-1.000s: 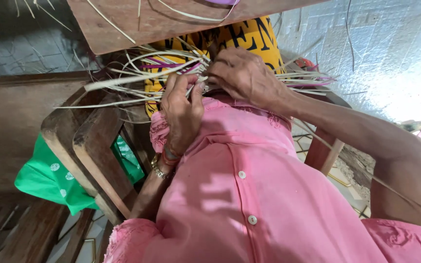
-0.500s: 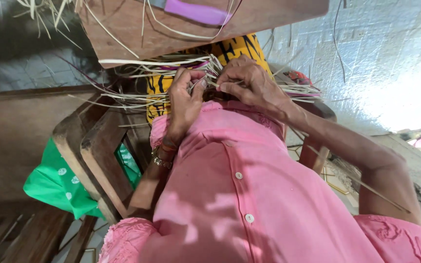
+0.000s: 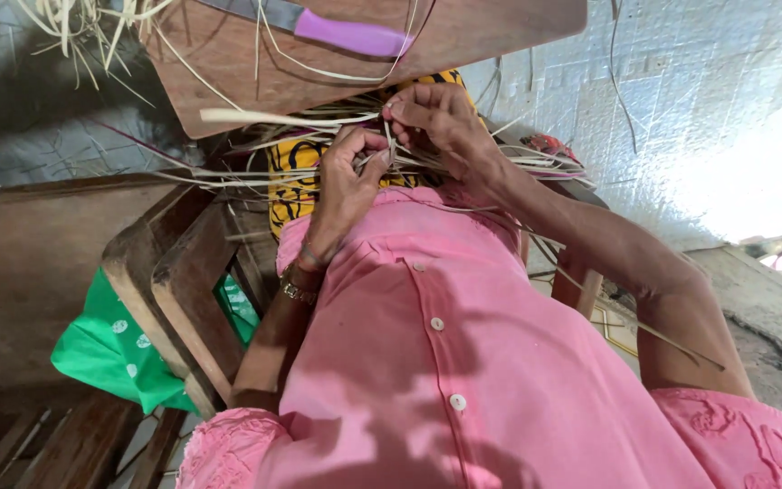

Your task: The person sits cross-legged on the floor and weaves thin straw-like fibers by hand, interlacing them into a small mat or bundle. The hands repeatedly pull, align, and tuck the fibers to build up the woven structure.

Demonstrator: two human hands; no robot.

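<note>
**Both hands pinching straw strips, upper centre**

Left hand (image 3: 346, 186) and right hand (image 3: 441, 118) are closed, fingertips nipping thin pale straw strips (image 3: 273, 177) between them, top centre of frame. Strips fan left over a yellow-black patterned cloth (image 3: 296, 195). Above: wooden board (image 3: 463, 36) with a purple-handled knife (image 3: 350, 36). Wooden chair frame (image 3: 169, 290) lower left, green bag (image 3: 106, 349) beside it.

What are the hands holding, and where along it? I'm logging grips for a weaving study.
Both hold thin pale straw strips: the left hand grips them mid-length, and the right hand pinches one strand between its fingertips.
</note>
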